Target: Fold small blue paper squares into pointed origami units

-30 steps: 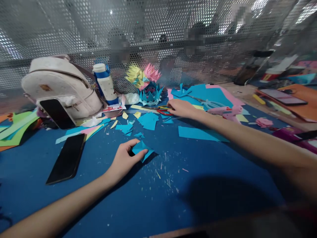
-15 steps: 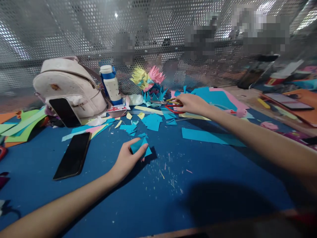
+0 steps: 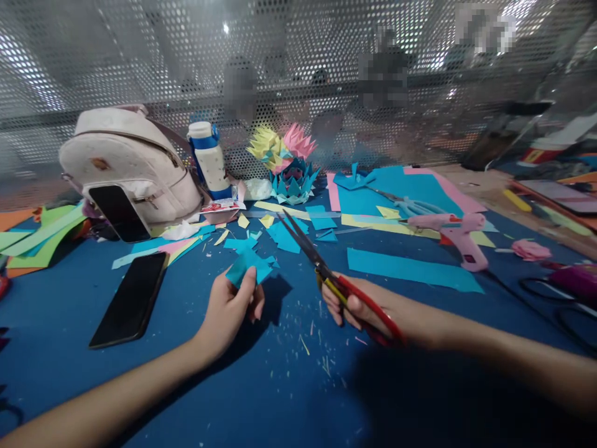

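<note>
Pinched between the thumb and fingers of my left hand is a small piece of blue paper, lifted a little above the table. My right hand grips a pair of scissors with red handles and a yellow part near the pivot. The dark blades point up and to the left, slightly parted, and touch no paper. Behind my hands lie blue paper scraps and a few small yellow ones. At the back, folded paper flowers in yellow, pink and blue stand together.
A pink glue gun with a black cord lies right of a long blue paper strip. Blue-handled scissors rest on blue sheets. At left are a black phone, a white backpack and a bottle.
My right hand has brought the scissors from the scraps at the back toward me, now holding them blades up. My left hand has raised the blue paper slightly. The glue gun is now uncovered.
</note>
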`<action>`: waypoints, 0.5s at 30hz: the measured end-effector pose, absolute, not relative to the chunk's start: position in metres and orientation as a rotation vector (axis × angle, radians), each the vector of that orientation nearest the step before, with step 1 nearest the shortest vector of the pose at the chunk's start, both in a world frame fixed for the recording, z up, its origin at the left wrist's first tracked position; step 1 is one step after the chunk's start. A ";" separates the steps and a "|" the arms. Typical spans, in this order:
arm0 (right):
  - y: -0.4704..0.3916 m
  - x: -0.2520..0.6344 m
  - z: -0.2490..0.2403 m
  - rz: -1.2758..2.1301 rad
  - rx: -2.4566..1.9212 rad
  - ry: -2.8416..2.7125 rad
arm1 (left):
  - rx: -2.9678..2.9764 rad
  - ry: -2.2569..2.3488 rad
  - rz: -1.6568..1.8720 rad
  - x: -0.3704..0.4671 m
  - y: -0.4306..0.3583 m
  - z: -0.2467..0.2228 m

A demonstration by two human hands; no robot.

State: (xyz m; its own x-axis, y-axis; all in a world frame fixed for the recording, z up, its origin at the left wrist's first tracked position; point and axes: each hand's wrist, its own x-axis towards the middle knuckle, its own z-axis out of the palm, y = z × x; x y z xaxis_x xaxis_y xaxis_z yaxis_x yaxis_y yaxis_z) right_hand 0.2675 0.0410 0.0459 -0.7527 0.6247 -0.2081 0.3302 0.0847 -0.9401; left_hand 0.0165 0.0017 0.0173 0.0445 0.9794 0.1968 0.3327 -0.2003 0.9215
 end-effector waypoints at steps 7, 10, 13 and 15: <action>0.024 0.267 0.041 1.768 -0.938 -2.127 | 1.675 1.330 1.324 0.019 0.000 0.035; 0.020 0.266 0.034 1.747 -0.775 -2.144 | 1.690 1.331 1.328 0.021 -0.003 0.038; 0.017 0.263 0.033 1.687 -0.690 -2.155 | 1.694 1.338 1.309 0.023 -0.005 0.039; 0.016 0.262 0.034 1.641 -0.698 -2.175 | 1.693 1.344 1.300 0.024 -0.006 0.040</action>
